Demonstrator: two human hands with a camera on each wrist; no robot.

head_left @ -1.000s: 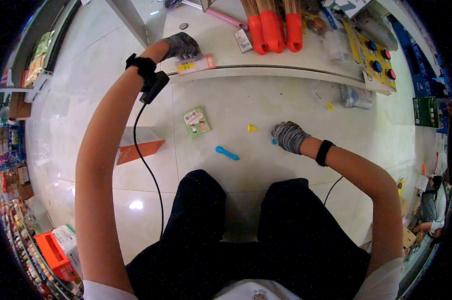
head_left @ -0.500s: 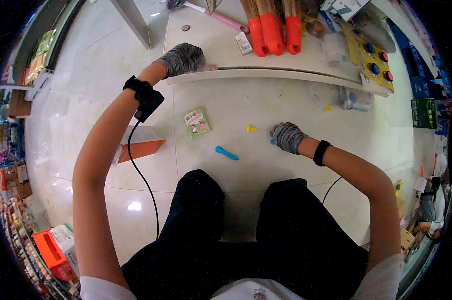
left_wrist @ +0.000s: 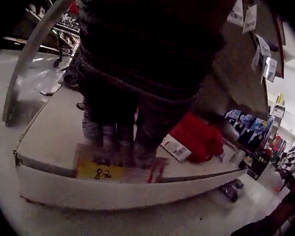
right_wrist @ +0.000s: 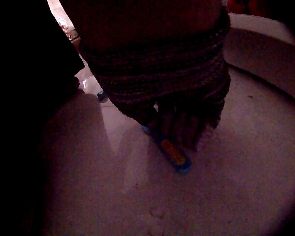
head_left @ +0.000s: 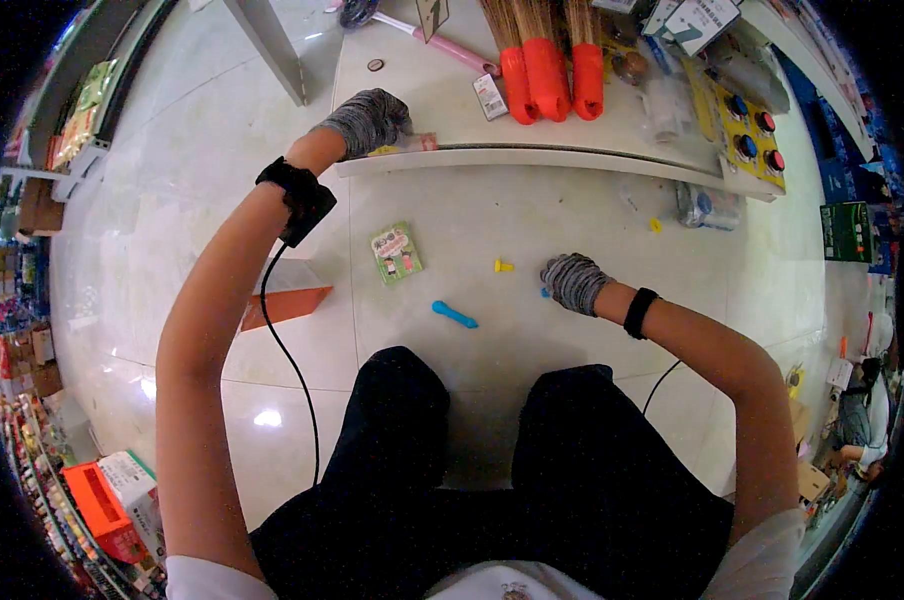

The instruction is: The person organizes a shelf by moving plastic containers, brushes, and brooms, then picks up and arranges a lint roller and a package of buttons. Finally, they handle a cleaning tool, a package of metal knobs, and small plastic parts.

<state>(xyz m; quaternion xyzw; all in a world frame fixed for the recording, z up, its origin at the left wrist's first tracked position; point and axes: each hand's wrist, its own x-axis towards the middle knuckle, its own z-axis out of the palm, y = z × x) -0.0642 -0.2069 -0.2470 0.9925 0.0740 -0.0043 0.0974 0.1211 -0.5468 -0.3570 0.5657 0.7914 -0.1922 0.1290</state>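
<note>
My left hand (head_left: 367,120), in a grey knit glove, is at the front left edge of the low white shelf, its fingers pointing down. It pinches a clear-edged price tag (left_wrist: 105,172) with a yellow patch reading 8, blurred in the left wrist view. My right hand (head_left: 576,283), gloved alike, is low over the tiled floor with its fingers curled round a slim blue handle-like piece (right_wrist: 174,155) bearing an orange-yellow label. Its other end is hidden under the glove. Left of that hand lie a small yellow peg-like piece (head_left: 504,266) and a blue stick-shaped piece (head_left: 455,314).
A green picture packet (head_left: 398,252) and an orange-sided box (head_left: 287,308) are on the floor at left. Red-handled brushes (head_left: 544,85), a pink-handled brush (head_left: 442,47) and a white label (head_left: 489,92) lie on the shelf. A clear wrapped pack (head_left: 707,206) sits below its right end.
My left hand has moved slightly down and right over the price tag, now covering much of it. My right hand has stayed nearly in place.
</note>
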